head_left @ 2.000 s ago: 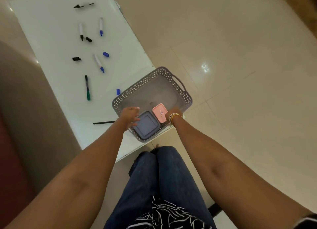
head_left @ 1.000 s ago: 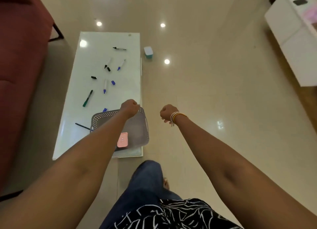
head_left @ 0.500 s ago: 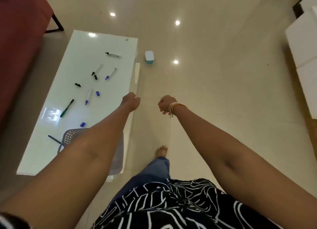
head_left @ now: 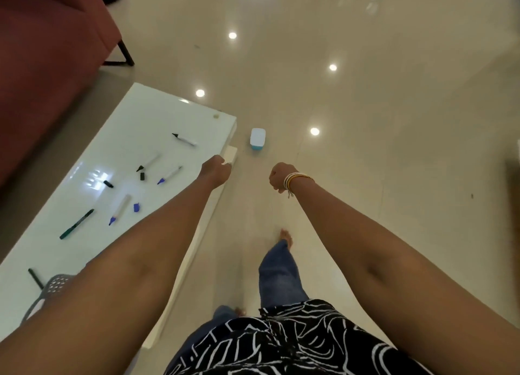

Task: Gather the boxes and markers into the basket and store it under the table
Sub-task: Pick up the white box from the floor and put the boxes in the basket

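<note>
A person in a black-and-white patterned top and blue jeans stands barefoot on a glossy cream tiled floor [head_left: 380,99], both arms stretched forward. The left hand [head_left: 216,168] hangs over the far right edge of the long white glossy bench [head_left: 42,251], its fingers curled under and holding nothing that can be seen. The right hand [head_left: 279,177], a stack of gold and white bangles [head_left: 294,179] at its wrist, is closed in an empty fist above the floor, well apart from the left. Scattered on the bench are the loose pens: a black-tipped white marker [head_left: 184,139] farthest away, a second black-tipped marker [head_left: 148,163], two blue-tipped white markers [head_left: 169,175] [head_left: 120,209], a dark green marker [head_left: 76,224], and loose black caps [head_left: 108,184] and a blue cap [head_left: 136,207]. The grey perforated plastic basket [head_left: 53,286] sits on the bench's near end, mostly hidden by the left forearm, with a thin black pen [head_left: 35,278] just beside it. A small white-lidded blue box [head_left: 257,139] stands on the floor beyond the bench's far corner. A dark red sofa [head_left: 47,45] fills the upper left.
</note>
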The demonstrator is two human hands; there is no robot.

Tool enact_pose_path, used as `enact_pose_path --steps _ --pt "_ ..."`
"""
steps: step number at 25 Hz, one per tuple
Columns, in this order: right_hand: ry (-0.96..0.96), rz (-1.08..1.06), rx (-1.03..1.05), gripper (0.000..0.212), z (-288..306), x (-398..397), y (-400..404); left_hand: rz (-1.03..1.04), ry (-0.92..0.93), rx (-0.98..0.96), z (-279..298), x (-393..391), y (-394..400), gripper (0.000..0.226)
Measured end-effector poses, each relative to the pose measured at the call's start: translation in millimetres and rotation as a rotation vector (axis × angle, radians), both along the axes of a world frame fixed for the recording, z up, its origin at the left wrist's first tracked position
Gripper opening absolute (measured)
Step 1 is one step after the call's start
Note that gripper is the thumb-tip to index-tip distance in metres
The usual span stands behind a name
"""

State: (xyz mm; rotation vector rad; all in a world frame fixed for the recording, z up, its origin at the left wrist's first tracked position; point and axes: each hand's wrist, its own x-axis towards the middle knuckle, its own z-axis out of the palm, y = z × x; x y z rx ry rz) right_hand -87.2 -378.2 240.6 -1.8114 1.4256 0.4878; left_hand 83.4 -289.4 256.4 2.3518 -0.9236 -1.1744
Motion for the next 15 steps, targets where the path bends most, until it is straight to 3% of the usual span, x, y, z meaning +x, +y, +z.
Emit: enact_pose_path --steps 4,10,13,15 --pt "0.039 0.135 0.056 0.030 -5 15 -102 0.139 0.009 0.028 -4 3 -81 0.049" --pt "0.044 0.247 0.050 0.010 -8 58 -241 0.213 0.031 0.028 -23 27 -194 0.049" --pt "0.112 0.352 -0.005 0.018 -28 86 -294 0.277 0.028 0.061 -47 53 -237 0.049" --pt "0.199 0.489 -0.029 0.011 -42 101 -316 0.321 0.028 0.079 -63 66 -254 0.049"
